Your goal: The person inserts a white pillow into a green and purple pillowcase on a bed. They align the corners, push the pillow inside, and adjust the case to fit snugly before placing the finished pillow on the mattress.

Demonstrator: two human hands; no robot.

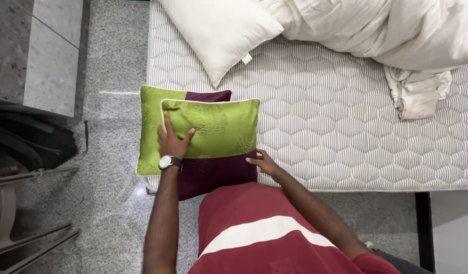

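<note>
Top-down view from a head cam. Left hand [172, 139], w/ a wristwatch [170, 162], lies flat w/ fingers spread on the green half of the top cushion [216, 137]; grip is wide, palm pressing down, nothing clasped. Right hand [263, 163] rests w/ fingers loosely spread at the cushion's lower right corner, on its maroon half, right at the edge by the mattress [345, 132]; grip also wide, touching but not closed round anything. The top cushion sits directly under both hands, at the near left corner of the bed. It's stacked on a second green-and-maroon cushion [148, 137], which pokes out to the left & behind, overhanging the bed edge. Beyond them, a plain white pillow [221, 33] lies farther up the mattress, apart from the cushions. Crumpled white bedding [396, 35] fills the upper right. Speckled grey floor [112, 203] to the left, w/ a black bag [30, 137] on it.
</note>
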